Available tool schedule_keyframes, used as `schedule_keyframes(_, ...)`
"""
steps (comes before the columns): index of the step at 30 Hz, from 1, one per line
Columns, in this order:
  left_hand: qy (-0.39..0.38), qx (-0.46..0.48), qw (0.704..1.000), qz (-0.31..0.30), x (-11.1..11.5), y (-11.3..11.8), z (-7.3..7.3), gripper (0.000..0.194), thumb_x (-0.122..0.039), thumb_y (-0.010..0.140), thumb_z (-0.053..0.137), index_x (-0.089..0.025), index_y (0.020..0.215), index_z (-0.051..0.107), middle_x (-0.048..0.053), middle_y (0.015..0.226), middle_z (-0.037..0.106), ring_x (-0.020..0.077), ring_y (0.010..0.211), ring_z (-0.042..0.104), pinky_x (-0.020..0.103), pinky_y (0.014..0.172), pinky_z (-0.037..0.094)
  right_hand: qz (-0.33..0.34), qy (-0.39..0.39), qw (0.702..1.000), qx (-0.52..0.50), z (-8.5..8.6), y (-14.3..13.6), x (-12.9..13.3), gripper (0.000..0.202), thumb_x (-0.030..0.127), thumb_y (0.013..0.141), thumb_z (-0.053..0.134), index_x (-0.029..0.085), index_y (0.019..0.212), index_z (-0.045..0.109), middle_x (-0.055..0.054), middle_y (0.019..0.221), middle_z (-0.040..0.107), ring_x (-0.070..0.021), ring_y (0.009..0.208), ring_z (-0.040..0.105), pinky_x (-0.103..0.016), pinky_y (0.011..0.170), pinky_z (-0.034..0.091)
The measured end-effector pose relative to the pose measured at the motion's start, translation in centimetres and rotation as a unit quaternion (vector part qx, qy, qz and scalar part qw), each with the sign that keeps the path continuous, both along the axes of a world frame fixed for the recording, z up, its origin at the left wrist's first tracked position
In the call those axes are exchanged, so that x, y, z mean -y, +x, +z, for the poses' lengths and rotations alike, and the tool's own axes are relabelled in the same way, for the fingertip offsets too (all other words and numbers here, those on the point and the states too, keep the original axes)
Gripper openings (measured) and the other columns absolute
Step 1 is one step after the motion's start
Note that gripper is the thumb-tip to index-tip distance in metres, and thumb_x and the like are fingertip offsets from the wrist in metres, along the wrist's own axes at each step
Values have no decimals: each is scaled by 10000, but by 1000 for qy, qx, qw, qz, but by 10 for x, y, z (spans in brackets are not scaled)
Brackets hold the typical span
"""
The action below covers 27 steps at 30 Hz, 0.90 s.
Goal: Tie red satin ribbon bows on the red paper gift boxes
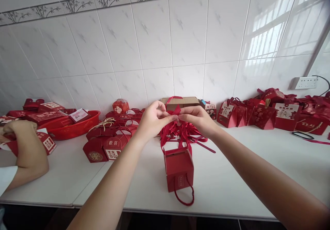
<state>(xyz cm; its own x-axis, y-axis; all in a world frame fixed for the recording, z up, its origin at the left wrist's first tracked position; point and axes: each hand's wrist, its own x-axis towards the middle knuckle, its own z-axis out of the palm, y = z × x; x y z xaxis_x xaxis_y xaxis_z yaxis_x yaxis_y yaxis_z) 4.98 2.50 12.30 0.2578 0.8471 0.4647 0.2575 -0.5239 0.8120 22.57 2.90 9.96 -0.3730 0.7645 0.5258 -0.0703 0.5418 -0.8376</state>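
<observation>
1. Ribbon point(176, 111) at the centre of it all, red, caught in the fingertips of both hands, raised above the table point(232, 175) behind the red box!
2. Left hand point(152, 119) comes in from its own side, thumb and fingers pinching the ribbon; a loose red strip arches just above its fingers.
3. Right hand point(198, 119) meets it, thumb and index finger pinched at the same spot, the two sets of fingertips nearly touching. Whether a knot sits between them, the fingers hide.
4. Just below and in front, the red box point(179, 170) stands upright, its dark red cord point(184, 202) looping out from the near face. Red strips hang down to its top; whether they are fastened there, nobody can tell from here.
5. Under and behind the hands, a tangled heap of ribbons point(184, 130), and behind that an open carton point(180, 103) near the tiled wall point(154, 37).
6. Out to the left, a cluster of red boxes point(95, 149), then a red basin point(86, 125) loaded with more, and a co-worker's bent arm point(32, 152) at the edge.
7. Over on the right, a row of red bags point(260, 115) lines the wall, a black ring point(303, 135) lying before them, a socket point(305, 83) above.
</observation>
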Motion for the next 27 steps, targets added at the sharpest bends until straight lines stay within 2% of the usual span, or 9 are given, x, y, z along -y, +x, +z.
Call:
schedule_keyframes(5,-45,-5,997,-58,0,-3,1,276,-266,723,690,-215,878,467,-14,779,665,135,677,626,253,617,463,-4,38,999,8,-5,1,-5,277,424,834,593,162,832,682,-21,720,637,-124,633,577,-259,573,457)
schedule_keyframes(8,-94,30,993,-70,-2,-5,0,277,-193,717,663,-210,930,487,-12,837,639,133,739,625,269,685,460,-44,152,986,60,-8,5,-12,261,394,868,558,172,861,694,-37,754,661,-146,689,596,-281,612,480)
schedule_keyframes(10,-126,52,989,-65,-3,-6,-1,256,-158,704,637,-196,922,509,-17,800,620,124,726,606,259,680,442,-85,295,945,114,-10,10,-17,215,314,895,535,190,895,710,-50,807,681,-161,760,597,-302,675,486)
schedule_keyframes(13,-172,68,982,-47,-5,-4,-4,190,-151,686,615,-185,862,553,-22,744,590,119,697,566,241,616,412,-138,480,842,203,-11,16,-23,240,208,927,475,216,971,711,-61,867,699,-181,843,585,-343,756,469)
schedule_keyframes(16,-206,93,973,-47,-8,-1,-10,134,-150,671,605,-186,795,571,-26,705,564,115,666,541,235,577,400,-192,558,755,285,-12,19,-24,263,181,939,451,237,1017,696,-46,897,709,-201,906,578,-366,798,441)
schedule_keyframes(19,-215,123,966,-67,-12,1,-15,100,-148,666,604,-177,756,573,-22,689,556,110,647,536,237,588,412,-218,570,715,340,-12,19,-22,284,177,948,430,262,1041,684,-30,909,709,-199,935,571,-366,833,419)
schedule_keyframes(21,-194,127,969,-81,-13,3,-17,72,-174,687,605,-170,756,585,-13,698,563,114,660,545,239,609,423,-225,562,714,351,-13,19,-22,296,170,949,418,258,1045,685,-36,888,707,-199,930,573,-366,839,415)
schedule_keyframes(23,-139,110,981,-75,-12,4,-19,87,-232,733,597,-179,802,604,-16,697,567,117,668,553,234,623,429,-239,544,732,335,-16,19,-23,293,168,940,425,244,1030,693,-48,871,706,-201,902,580,-366,822,422)
schedule_keyframes(27,53,-8,999,7,-5,4,-25,231,-335,833,525,-240,1025,613,-30,693,602,123,644,565,226,619,433,-254,483,802,244,-28,14,-23,252,206,904,484,242,1032,699,-60,898,707,-194,817,591,-347,737,451)
